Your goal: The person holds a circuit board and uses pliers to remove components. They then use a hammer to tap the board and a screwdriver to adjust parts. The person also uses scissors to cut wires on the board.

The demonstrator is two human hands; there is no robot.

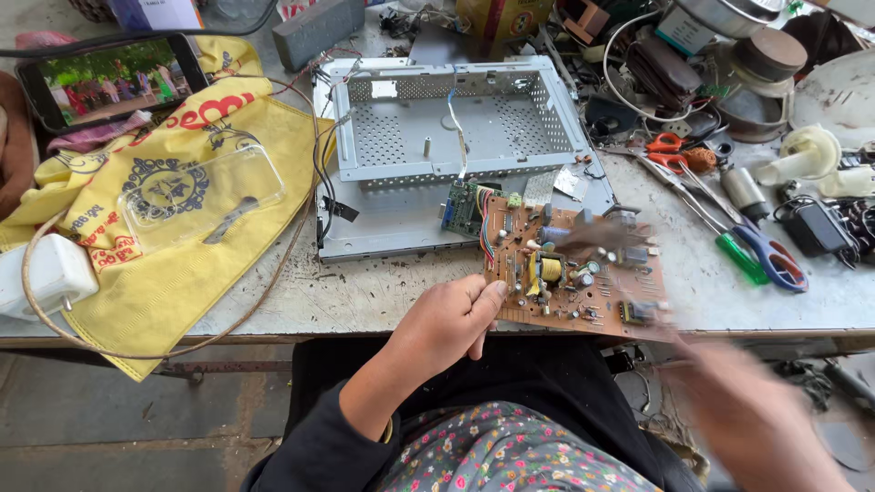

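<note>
A brown circuit board (pixel 583 273) with a yellow coil and several small parts lies at the front edge of the workbench (pixel 365 296). My left hand (pixel 447 323) grips the board's lower left edge, thumb against it. My right hand (pixel 756 424) is a blur at the lower right, off the bench and below the board's right corner. A dark blurred streak (pixel 597 235) crosses the top of the board; what it is cannot be made out. Coloured wires link the brown board to a small green board (pixel 465 205) behind it.
A perforated grey metal chassis (pixel 456 118) sits behind the boards. At left lie a yellow cloth (pixel 137 301), a clear phone case (pixel 200 196), a phone (pixel 114 77) and a white adapter (pixel 46 273). At right are orange scissors (pixel 670 150), a blue-handled tool (pixel 775 260) and cluttered parts.
</note>
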